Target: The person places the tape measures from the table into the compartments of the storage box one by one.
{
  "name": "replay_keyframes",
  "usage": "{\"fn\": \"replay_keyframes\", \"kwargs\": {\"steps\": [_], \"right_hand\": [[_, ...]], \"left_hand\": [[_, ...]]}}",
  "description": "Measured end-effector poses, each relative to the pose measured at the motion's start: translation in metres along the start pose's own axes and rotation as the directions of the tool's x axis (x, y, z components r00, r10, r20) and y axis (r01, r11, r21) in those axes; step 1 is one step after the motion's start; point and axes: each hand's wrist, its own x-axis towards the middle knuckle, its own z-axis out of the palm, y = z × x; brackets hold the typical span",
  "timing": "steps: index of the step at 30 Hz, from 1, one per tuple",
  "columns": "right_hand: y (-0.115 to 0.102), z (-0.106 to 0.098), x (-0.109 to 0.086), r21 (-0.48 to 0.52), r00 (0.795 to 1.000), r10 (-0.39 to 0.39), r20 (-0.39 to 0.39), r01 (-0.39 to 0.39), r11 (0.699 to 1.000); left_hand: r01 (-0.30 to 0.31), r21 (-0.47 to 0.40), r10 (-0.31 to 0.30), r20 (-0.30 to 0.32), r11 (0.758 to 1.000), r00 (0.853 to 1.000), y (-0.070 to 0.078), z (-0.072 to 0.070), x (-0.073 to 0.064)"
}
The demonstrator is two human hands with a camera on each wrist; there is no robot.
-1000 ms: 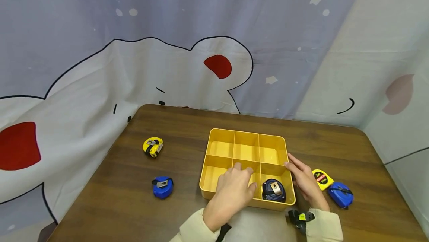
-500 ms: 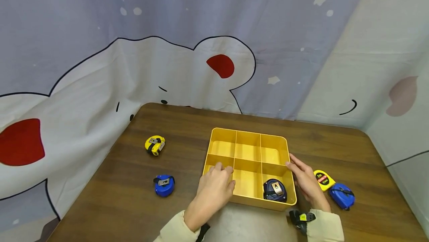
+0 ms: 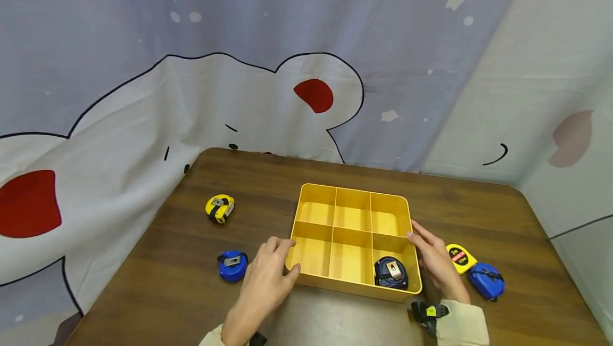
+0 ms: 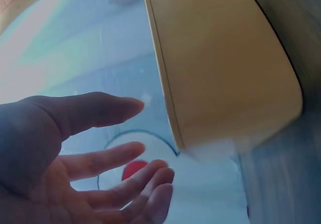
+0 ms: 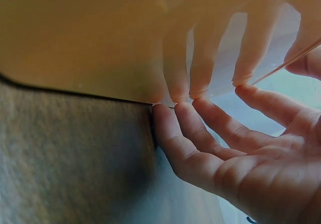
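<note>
In the head view a yellow six-compartment box [image 3: 351, 281] sits on the wooden table. A dark blue tape measure [image 3: 391, 272] with a metal clip lies in its front right compartment. My left hand [image 3: 268, 274] is at the box's front left corner, fingers spread and nothing in them; in the left wrist view the hand [image 4: 95, 163] is apart from the box wall [image 4: 225, 68]. On the other side my right hand [image 3: 437, 261] holds the box's right wall. Its fingertips [image 5: 200, 103] press the outer face, and the thumb lies over the rim.
Left of the box lie a yellow tape measure [image 3: 220, 208] and a blue tape measure [image 3: 232, 266]. Beyond my right hand another yellow tape measure [image 3: 461, 258] touches another blue one [image 3: 487, 281]. A printed curtain [image 3: 268, 101] hangs behind the table.
My left hand has moved left, from over the front middle compartment, across the front left one, to the box's left edge. The right hand stays on the right wall.
</note>
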Motion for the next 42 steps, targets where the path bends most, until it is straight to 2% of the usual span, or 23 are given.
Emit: {"fn": "replay_keyframes", "kwargs": {"steps": [4,9,12,16,23,26,30,33,37,42], "right_hand": [[0.0,-0.002,0.0,-0.001,1.0,0.002,-0.008,-0.002,1.0],[0.0,-0.001,0.003,0.008,1.0,-0.014,0.008,0.014,1.0],[0.0,-0.001,0.003,0.002,1.0,-0.014,0.01,0.014,1.0],[0.002,0.0,0.001,0.003,1.0,-0.018,-0.003,0.019,1.0],[0.004,0.001,-0.001,0.019,1.0,-0.016,-0.012,0.016,1.0],[0.003,0.001,-0.001,0.023,1.0,-0.021,-0.007,0.021,1.0],[0.002,0.001,-0.001,0.029,0.999,-0.031,0.01,0.03,0.999],[0.003,0.001,-0.001,0.027,1.0,-0.029,0.008,0.029,0.999],[0.003,0.001,0.0,0.023,1.0,-0.029,0.006,0.029,0.999],[0.003,0.001,0.001,0.029,1.0,-0.024,0.008,0.023,0.999]], "left_hand": [[0.039,-0.018,-0.039,-0.057,0.999,0.998,-0.01,-0.005,-0.001],[0.093,-0.015,-0.094,-0.092,0.996,0.991,-0.028,-0.009,-0.001],[0.159,-0.025,-0.161,-0.068,0.987,0.985,-0.037,-0.01,-0.002],[0.245,-0.041,-0.246,-0.024,0.969,0.969,-0.047,-0.011,-0.003],[0.31,-0.04,-0.311,-0.013,0.95,0.95,-0.064,-0.009,-0.004],[0.362,-0.024,-0.362,0.012,0.932,0.932,-0.069,-0.008,-0.004],[0.454,-0.009,-0.452,0.079,0.891,0.888,-0.075,-0.005,-0.007],[0.494,-0.007,-0.489,0.128,0.87,0.863,-0.08,-0.002,-0.009],[0.517,-0.005,-0.51,0.162,0.856,0.845,-0.085,0.001,-0.01],[0.542,0.011,-0.536,0.173,0.84,0.827,-0.09,0.004,-0.008]]}}
